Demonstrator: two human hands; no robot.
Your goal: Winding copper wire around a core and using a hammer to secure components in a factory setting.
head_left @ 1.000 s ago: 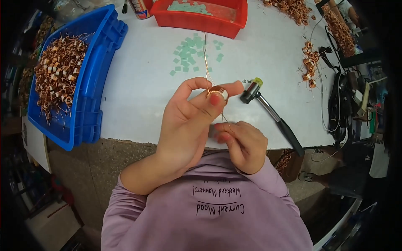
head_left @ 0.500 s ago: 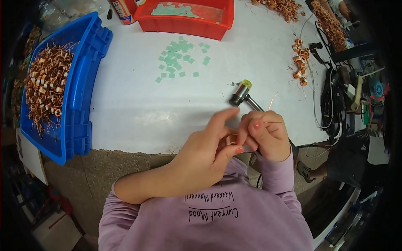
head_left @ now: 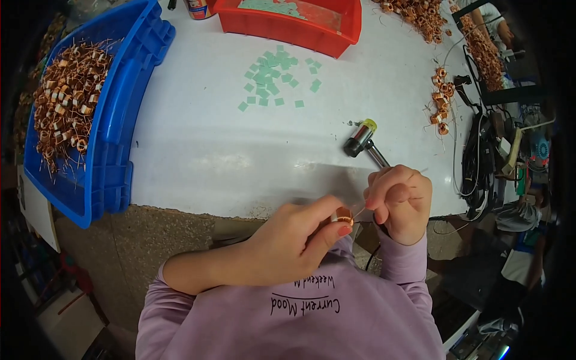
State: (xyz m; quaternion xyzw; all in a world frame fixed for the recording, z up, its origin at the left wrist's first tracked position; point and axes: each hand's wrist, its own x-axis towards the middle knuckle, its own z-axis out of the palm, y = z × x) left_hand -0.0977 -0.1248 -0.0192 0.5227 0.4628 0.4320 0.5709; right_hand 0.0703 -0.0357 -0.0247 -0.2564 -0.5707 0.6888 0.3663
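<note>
Between the thumb and fingers of my left hand (head_left: 294,235) is a small copper wire coil (head_left: 344,215) with a white band, held off the table's front edge. My right hand (head_left: 401,201), just to its right, is closed around the coil's thin copper wire end (head_left: 359,212), which runs taut between the two hands. Just beyond my right hand lies a mallet (head_left: 362,139) with one yellow face and one black face; my hand hides the lower part of its handle.
Green square sheets (head_left: 271,75) lie scattered mid-table before a red bin (head_left: 288,30) holding more. At left stands a blue crate (head_left: 114,120) full of coils. Loose coils (head_left: 442,102) and a larger coil heap (head_left: 417,18) lie at right, near black cables (head_left: 474,144).
My hands have moved apart, the right one drawing away rightward, so the wire now shows stretched between them. The coil is in fuller view. The whole view has shifted slightly.
</note>
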